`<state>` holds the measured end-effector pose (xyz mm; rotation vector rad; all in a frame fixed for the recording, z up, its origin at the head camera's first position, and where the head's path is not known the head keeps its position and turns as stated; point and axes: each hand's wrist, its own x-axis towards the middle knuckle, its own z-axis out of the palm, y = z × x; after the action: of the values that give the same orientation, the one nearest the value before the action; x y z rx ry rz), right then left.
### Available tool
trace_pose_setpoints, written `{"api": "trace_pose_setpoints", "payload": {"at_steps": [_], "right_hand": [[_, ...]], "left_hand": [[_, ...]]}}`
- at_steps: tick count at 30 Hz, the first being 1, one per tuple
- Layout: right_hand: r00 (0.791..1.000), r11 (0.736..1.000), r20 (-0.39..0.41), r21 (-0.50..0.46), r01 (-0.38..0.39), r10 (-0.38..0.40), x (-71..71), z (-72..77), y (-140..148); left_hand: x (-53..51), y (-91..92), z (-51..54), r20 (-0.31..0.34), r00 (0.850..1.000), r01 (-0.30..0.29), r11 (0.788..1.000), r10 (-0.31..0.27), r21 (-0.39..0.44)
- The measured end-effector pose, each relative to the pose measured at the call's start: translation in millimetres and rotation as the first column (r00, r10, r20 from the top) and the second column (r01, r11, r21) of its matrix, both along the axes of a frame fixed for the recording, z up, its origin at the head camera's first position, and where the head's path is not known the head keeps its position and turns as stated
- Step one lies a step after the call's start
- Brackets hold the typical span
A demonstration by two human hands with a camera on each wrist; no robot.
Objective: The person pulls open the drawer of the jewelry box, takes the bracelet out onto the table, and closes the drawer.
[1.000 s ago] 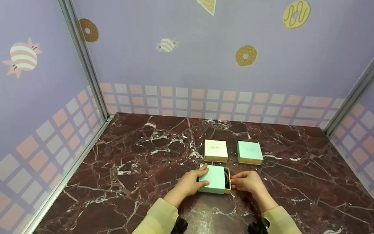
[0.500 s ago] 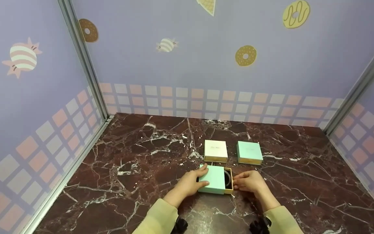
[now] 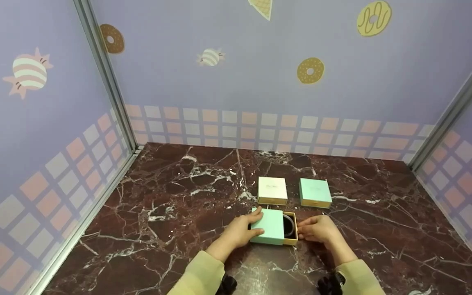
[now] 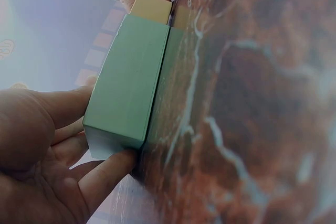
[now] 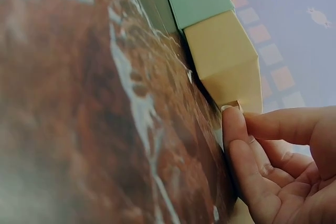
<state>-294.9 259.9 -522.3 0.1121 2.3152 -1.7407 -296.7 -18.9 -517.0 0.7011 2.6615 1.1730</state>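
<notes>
A mint-green drawer box (image 3: 268, 227) lies on the marble-patterned table with its yellow drawer (image 3: 290, 241) partly out on the right. In the drawer a grey ring-shaped thing (image 3: 292, 226) shows against a dark inside; part of it is hidden under the sleeve. My left hand (image 3: 238, 230) holds the sleeve at its left end, thumb on top. In the left wrist view one fingertip presses low on the sleeve's end. At the drawer's front my right hand (image 3: 320, 229) pinches a small pull tab (image 5: 239, 104) between thumb and forefinger, clearest in the right wrist view.
Behind the held box stand a cream box (image 3: 272, 189) and another mint-green box (image 3: 315, 191), both with their drawers in. The dark red marbled table (image 3: 178, 196) reaches back to a lilac wall (image 3: 178, 73), with side panels at left and right.
My right hand has moved right, drawing the drawer further out of the sleeve, so more of the grey ring shows. My left hand and the sleeve have stayed in place.
</notes>
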Motion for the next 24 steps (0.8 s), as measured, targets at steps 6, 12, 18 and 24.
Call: {"api": "trace_pose_setpoints", "payload": {"at_steps": [6,12,18,24], "right_hand": [[1.000,1.000,0.013,-0.017,-0.023,0.023,-0.5,0.6,5],[0.999,0.999,0.022,-0.015,-0.031,0.032,-1.9,0.4,8],[0.999,1.000,0.029,-0.004,-0.018,0.018,-1.7,1.2,11],[0.999,1.000,0.033,-0.002,-0.017,0.017,-1.4,2.4,15]], "left_hand": [[-0.9,0.1,-1.4,-0.006,1.000,0.000,1.000,0.000,-0.010],[-0.5,-0.5,-0.8,-0.005,1.000,0.006,1.000,-0.006,-0.002],[0.4,-1.1,-0.3,-0.014,1.000,0.006,1.000,-0.006,0.001],[1.1,-1.4,0.2,-0.010,1.000,0.007,1.000,-0.007,0.003]]}}
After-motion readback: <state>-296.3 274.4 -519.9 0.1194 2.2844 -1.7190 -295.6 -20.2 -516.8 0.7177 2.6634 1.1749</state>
